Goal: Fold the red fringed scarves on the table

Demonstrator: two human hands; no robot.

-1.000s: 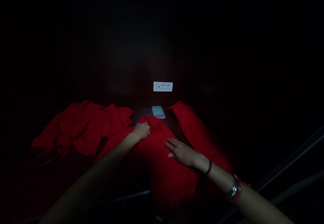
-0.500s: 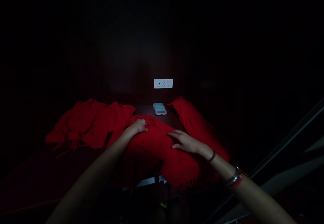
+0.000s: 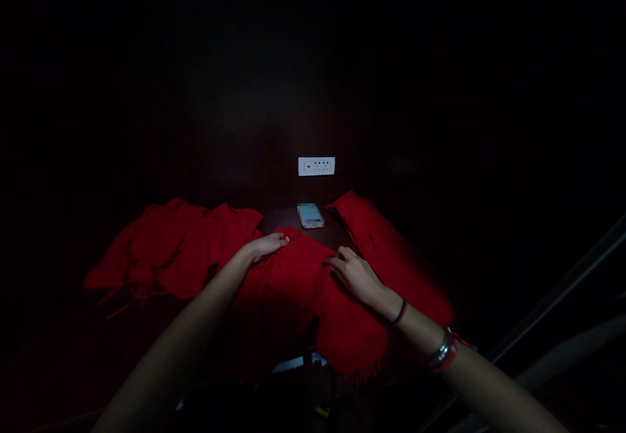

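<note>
Head view: with the left arm (image 3: 190,325) pointing forward, the left hand (image 3: 268,245) is grasping a red scarf (image 3: 299,280), which is lying between it and the right hand (image 3: 355,274); that one is resting bent-fingered on the scarf, its grip impossible to tell.

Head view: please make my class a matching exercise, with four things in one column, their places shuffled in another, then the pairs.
1. White socket panel
2. Pixelated pale-blue item
3. Silver bracelet
4. Left hand

A. Touching the middle red cloth
B. On the right forearm
C. On the dark wall
D. Lying on the dark surface

Pairs: 1-C; 2-D; 3-B; 4-A
</note>
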